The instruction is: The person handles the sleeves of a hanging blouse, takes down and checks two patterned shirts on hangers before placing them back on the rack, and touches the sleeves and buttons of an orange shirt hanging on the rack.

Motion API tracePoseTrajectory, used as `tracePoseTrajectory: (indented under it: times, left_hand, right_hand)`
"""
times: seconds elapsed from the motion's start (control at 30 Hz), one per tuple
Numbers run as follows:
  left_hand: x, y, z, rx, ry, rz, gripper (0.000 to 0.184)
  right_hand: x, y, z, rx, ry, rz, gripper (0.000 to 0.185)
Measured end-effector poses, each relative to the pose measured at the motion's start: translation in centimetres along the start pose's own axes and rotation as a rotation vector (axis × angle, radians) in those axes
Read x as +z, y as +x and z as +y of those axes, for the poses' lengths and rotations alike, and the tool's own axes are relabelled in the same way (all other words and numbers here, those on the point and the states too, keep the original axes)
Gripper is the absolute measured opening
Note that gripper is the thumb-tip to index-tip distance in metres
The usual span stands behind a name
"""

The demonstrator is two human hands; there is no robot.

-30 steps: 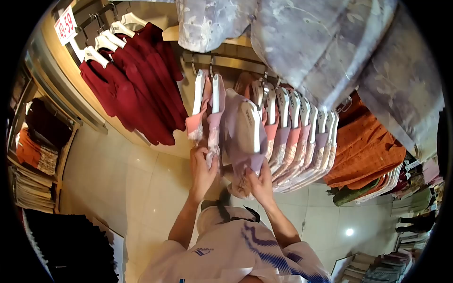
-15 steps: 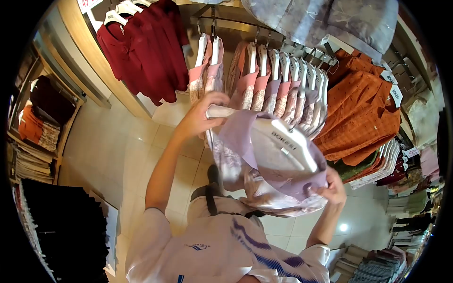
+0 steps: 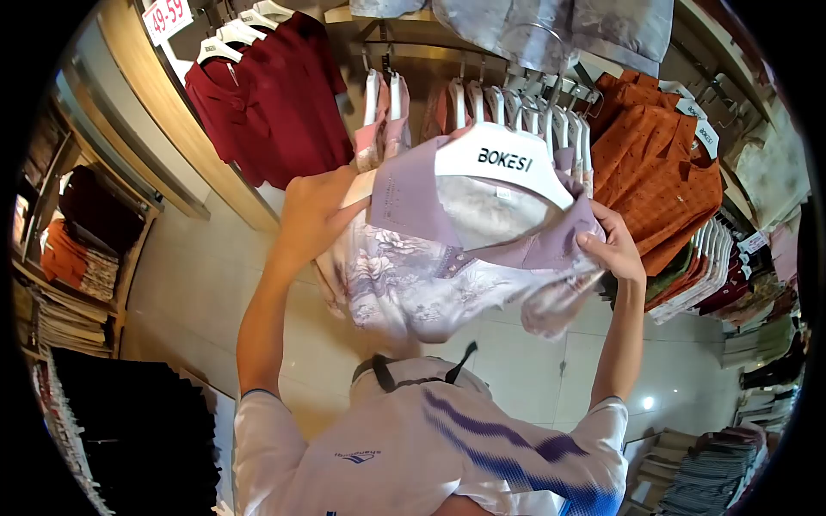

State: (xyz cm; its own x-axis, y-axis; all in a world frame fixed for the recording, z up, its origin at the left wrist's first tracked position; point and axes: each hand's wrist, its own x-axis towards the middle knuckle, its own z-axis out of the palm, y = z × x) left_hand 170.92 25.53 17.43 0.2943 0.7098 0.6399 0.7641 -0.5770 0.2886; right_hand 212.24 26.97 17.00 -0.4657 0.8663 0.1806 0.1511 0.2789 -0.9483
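A lavender floral blouse (image 3: 439,284) with a plain purple collar hangs on a white hanger (image 3: 499,162) marked BOKESI, held up in front of my chest. My left hand (image 3: 318,211) is closed around the garment's left shoulder and the hanger's end there. On the other side, my right hand (image 3: 615,245) pinches the collar and shoulder fabric, thumb on top. The blouse's front faces up toward me, and its lower part hangs down with a sleeve below my right hand. Behind the hanger, its hook rises in front of the rack.
Similar blouses on white hangers (image 3: 516,107) fill the rail behind. Dark red tops (image 3: 262,112) hang at the left, rust-orange shirts (image 3: 658,163) at the right. A black stack of clothing (image 3: 129,430) is at lower left. A price sign (image 3: 168,17) reads 49-59.
The blouse and hanger have been raised and turned more level, so the collar and brand name face me. My left hand has shifted left; my right hand has risen.
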Motion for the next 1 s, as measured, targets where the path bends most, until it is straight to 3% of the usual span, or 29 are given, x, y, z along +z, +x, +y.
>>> tracePoseTrajectory:
  times: [0.13,0.33,0.4,0.5,0.53,0.6,0.7,0.77,0.83,0.9,1.0]
  left_hand:
    - [-3.6,-1.5,-2.2,-0.033,0.042,0.01,0.027]
    - [-9.0,-3.1,-4.9,-0.112,-0.006,0.073,0.032]
    - [-10.9,-3.4,-6.1,0.181,0.349,0.135,0.029]
    - [-12.6,-3.6,-6.4,0.187,0.346,0.125,0.029]
    - [-12.5,-4.0,-6.9,0.185,0.339,0.118,0.029]
    - [-12.7,-4.9,-8.0,-0.007,0.409,0.002,0.034]
    - [-14.2,-5.8,-9.3,-0.063,0.496,0.027,0.033]
    - [-15.9,-6.1,-10.8,-0.04,0.52,0.029,0.029]
    - [-18.1,-6.6,-11.7,-0.041,0.457,0.138,0.024]
    - [-20.4,-6.5,-11.3,-0.168,0.469,0.194,0.019]
    - [-23.2,-6.3,-12.3,-0.209,0.407,0.303,0.008]
  right_hand:
    - [4.4,1.8,-0.3,-0.156,-0.267,0.246,0.03]
    - [11.2,5.4,-1.3,-0.275,-0.297,0.398,0.024]
    - [13.0,6.5,-1.5,-0.321,-0.306,0.423,0.025]
    - [16.1,8.0,-2.5,-0.272,-0.303,0.413,0.025]
    - [16.9,8.4,-3.1,-0.272,-0.324,0.389,0.025]
    - [19.0,9.3,-4.9,-0.195,-0.308,0.345,0.025]
    - [19.7,10.6,-5.0,-0.145,-0.271,0.218,0.032]
    - [20.3,11.3,-4.5,-0.186,-0.03,0.081,0.04]
    - [20.8,11.2,-1.9,-0.147,0.011,0.091,0.047]
    - [21.6,10.8,1.3,0.08,-0.1,0.041,0.048]
    - [23.0,9.9,9.7,0.233,-0.103,-0.148,0.049]
